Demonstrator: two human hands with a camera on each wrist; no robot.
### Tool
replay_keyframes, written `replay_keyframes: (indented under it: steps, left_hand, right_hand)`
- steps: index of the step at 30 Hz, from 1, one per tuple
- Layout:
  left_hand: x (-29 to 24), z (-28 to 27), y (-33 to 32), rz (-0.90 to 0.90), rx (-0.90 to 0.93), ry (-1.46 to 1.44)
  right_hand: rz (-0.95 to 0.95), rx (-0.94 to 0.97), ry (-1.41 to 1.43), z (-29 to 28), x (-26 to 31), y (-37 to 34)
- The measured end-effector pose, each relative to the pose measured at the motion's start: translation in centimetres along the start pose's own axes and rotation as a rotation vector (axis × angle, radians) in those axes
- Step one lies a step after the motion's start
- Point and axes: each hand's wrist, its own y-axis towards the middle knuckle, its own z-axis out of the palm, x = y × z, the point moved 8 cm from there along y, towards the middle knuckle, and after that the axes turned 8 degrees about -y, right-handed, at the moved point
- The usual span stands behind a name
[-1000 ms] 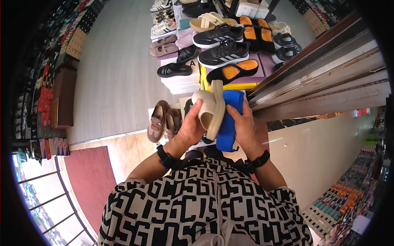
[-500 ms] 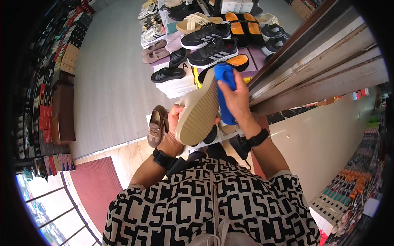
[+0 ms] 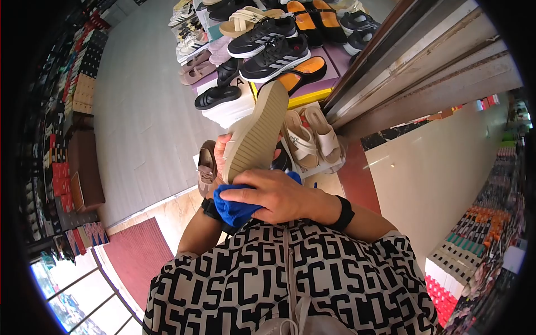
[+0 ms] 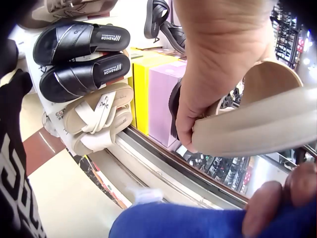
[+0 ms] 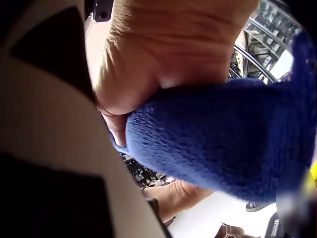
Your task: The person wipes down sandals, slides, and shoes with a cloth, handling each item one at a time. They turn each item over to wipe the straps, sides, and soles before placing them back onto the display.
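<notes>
A beige slide sandal is tilted up in front of the body, its ridged sole towards the head camera. My left hand grips it by the side, most of that hand being hidden behind the sole. In the left wrist view the left hand curls over the sandal's edge. My right hand holds a bunched blue cloth at the sole's near end. From the right wrist, the fuzzy cloth fills the space under the right hand.
Cream cross-strap sandals and brown shoes lie on either side beyond the hands. Black sneakers and other shoes top boxes behind. A metal-and-wood door frame stands at the right, a red mat at the lower left.
The sandal has turned from side-on to sole facing the camera. My right hand has brought the cloth from the sandal's right side, then its far end, down to the near end.
</notes>
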Motion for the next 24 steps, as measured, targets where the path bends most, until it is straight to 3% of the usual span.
replay_keyframes:
  steps: [2,3,4,6,8,13,15,18,19,21,24]
  left_hand:
    - [-0.1,-0.7,-0.2,-0.041,0.019,-0.026]
    - [-0.4,-1.4,-0.5,-0.035,0.008,0.008]
    - [-0.9,-2.2,-0.8,-0.027,-0.003,0.043]
    - [-2.2,-4.6,-1.2,0.033,-0.105,-0.015]
    - [-3.2,-5.6,-1.8,0.138,-0.183,0.194]
    - [-2.9,-6.0,-2.2,0.308,-0.097,0.542]
    - [-2.2,-6.7,-2.0,0.250,-0.088,0.285]
    - [-1.0,-11.1,-1.7,0.150,-0.416,0.166]
    - [-1.0,-11.5,-1.3,0.164,-0.411,0.161]
    - [1.8,-12.5,-0.5,-0.165,-0.420,0.151]
    - [3.5,-14.7,0.6,-0.241,-0.378,0.031]
  right_hand:
    - [0.136,0.151,0.362,1.3,-0.6,-0.7]
    - [0.230,0.102,0.468,0.9,-1.8,-1.0]
    - [0.256,-0.034,0.388,-0.7,-2.5,-1.0]
    - [0.728,-0.191,0.689,-1.2,-6.0,-3.1]
    - [1.007,-0.238,0.913,-1.1,-8.1,-5.0]
    - [1.159,-0.217,0.839,1.8,-10.3,-9.1]
    - [1.173,-0.220,0.838,2.7,-10.7,-10.8]
    - [1.227,-0.224,0.869,2.8,-10.6,-12.7]
    - [1.236,-0.198,0.855,2.9,-10.8,-13.3]
    - [1.209,-0.154,0.799,3.0,-11.3,-13.7]
    - [1.194,-0.039,0.792,2.5,-12.5,-13.8]
